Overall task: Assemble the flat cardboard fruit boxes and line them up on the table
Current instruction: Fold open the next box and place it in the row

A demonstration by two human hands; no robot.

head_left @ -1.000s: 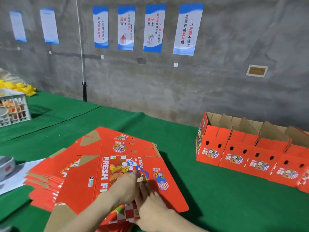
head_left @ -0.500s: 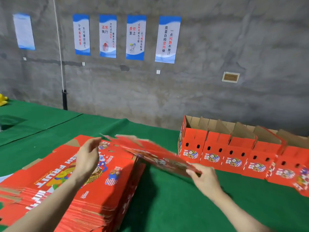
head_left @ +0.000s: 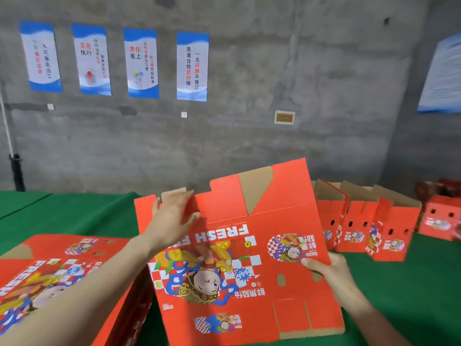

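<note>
I hold one flat red fruit box (head_left: 249, 250) upright in front of me, its printed side facing me and upside down. My left hand (head_left: 172, 218) rests on its upper left part with straight fingers over the top flap. My right hand (head_left: 329, 273) grips its right edge, thumb on the printed face. A stack of flat red boxes (head_left: 57, 275) lies at the lower left on the green table (head_left: 74, 216). A row of assembled open red boxes (head_left: 369, 226) stands at the right by the wall.
A grey concrete wall with several blue and white posters (head_left: 192, 66) runs behind the table. Another poster (head_left: 441, 76) hangs at the far right. A black post (head_left: 16, 171) stands at the left wall. Green table surface shows at the lower right.
The flat box has come off the stack and been tilted upright facing me. My left hand moved from the stack onto its upper left part. My view turned to the right.
</note>
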